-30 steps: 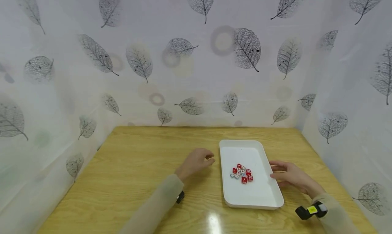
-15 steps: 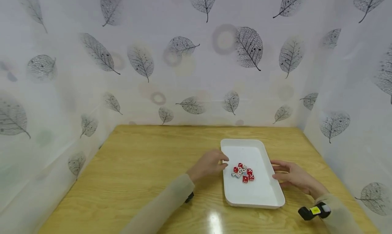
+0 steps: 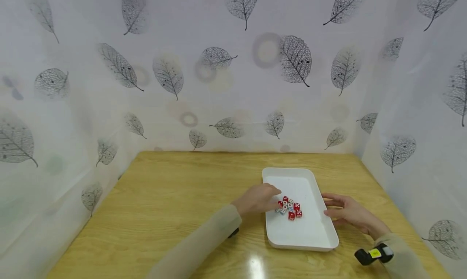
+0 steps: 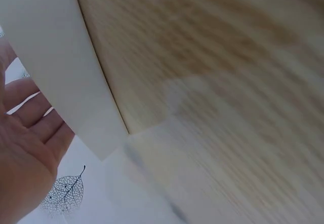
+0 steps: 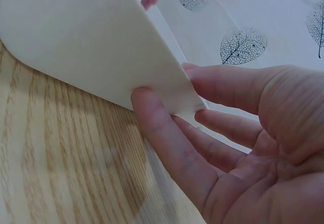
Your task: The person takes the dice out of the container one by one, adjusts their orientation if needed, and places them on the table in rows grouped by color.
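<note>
Dice (image 3: 291,209) now, lying in white tray (image 3: 303,235) between left hand (image 3: 257,198) and right hand (image 3: 353,215); presumably handling light, hard, slick, wanting pinching across opposite faces. Showing left hand loosely parted beside them, contact unclear; touching tray's side with right hand unclenched.

**Left hand (image 3: 257,198) masks part of tray (image 3: 303,247)**

Head view: the hand covers some rim at the tray's nine o'clock. Pips on many dice (image 3: 291,216) are too small to count. Left wrist view: tray wall hides fingertips; table (image 4: 243,57) grain blurs toward two o'clock. Right wrist view: right hand (image 5: 278,163) is cut off toward four.
</note>
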The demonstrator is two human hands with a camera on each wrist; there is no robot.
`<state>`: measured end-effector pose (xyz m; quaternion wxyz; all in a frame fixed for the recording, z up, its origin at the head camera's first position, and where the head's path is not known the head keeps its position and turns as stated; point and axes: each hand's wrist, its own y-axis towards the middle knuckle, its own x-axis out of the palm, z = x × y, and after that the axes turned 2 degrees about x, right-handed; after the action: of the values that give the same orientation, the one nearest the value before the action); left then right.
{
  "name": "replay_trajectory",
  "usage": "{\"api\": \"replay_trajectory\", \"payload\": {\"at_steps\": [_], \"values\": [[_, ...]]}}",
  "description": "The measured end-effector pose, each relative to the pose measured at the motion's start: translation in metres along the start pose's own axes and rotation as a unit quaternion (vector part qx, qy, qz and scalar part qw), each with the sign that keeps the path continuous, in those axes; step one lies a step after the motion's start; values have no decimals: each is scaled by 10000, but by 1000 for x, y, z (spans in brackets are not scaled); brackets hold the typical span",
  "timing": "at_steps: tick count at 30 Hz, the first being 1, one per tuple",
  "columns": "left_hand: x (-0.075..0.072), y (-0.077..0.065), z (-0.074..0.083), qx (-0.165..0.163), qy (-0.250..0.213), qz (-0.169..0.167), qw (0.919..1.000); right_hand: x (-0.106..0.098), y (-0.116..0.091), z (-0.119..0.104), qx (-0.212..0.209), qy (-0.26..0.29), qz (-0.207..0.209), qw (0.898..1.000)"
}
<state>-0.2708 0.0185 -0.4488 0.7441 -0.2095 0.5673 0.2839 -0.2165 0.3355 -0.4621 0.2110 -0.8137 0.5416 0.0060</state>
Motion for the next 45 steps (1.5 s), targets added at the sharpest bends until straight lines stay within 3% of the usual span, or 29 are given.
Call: {"api": "replay_trajectory", "payload": {"at_steps": [5, 15, 19, 32, 38, 45], "values": [[5, 10, -4, -116, 228, -259, 9993, 1, 0, -1, 41, -3, 7, 10000], [3, 20, -5, 440, 1143, -440, 9915, 1, -1, -4, 25, -32, -43, 10000], [4, 22, -5, 581, 1269, -367, 9895, 1, 0, -4, 22, -50, -37, 10000], [10, 27, -5, 451, 683, -274, 9963, 0, 0, -2, 25, -19, -110, 9999], [8, 26, -7, 361, 270, 6, 9990, 0, 0, -2, 96, -66, -40, 9999], [0, 23, -13, 658, 32, 432, 9969, 1, -1, -5, 119, -77, -24, 9999]]}}
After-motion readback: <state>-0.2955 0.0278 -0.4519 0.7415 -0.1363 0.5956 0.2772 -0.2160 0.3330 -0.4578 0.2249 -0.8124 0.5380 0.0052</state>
